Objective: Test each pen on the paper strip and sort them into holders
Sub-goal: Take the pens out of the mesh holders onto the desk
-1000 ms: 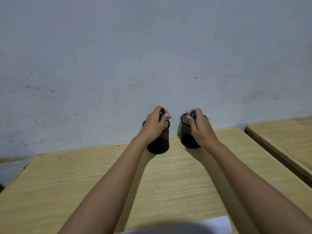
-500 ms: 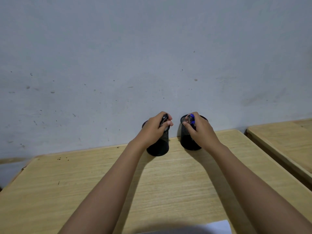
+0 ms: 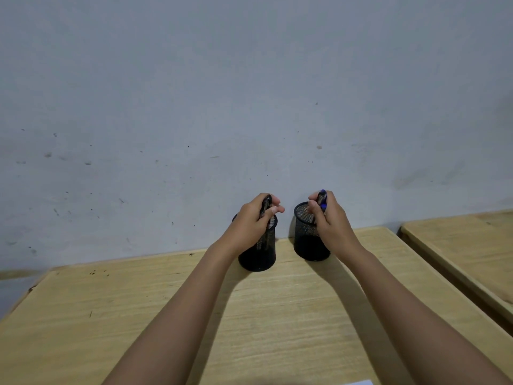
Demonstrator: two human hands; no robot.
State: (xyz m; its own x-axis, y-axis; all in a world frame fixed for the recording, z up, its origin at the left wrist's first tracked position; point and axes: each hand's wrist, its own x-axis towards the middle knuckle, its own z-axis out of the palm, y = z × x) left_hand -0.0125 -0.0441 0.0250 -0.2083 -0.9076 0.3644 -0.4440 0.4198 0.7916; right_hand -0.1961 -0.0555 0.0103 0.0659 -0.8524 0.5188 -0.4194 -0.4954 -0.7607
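Observation:
Two black mesh holders stand side by side at the far edge of the wooden desk point(image 3: 277, 315), against the wall. My left hand point(image 3: 254, 219) is closed around a black pen point(image 3: 266, 204) above the left holder point(image 3: 259, 258); the pen's lower part reaches down into it. My right hand point(image 3: 329, 218) grips a blue-capped pen point(image 3: 322, 198) over the rim of the right holder point(image 3: 306, 240). Both pens stand nearly upright. A white corner of the paper point(image 3: 361, 382) shows at the bottom edge.
A grey, speckled wall point(image 3: 249, 107) rises directly behind the holders. A second wooden desk point(image 3: 466, 245) stands to the right, separated by a narrow gap.
Both hands have risen slightly at the holders, so more of each pen shows above my fingers. The view has tilted up, and less of the paper is visible.

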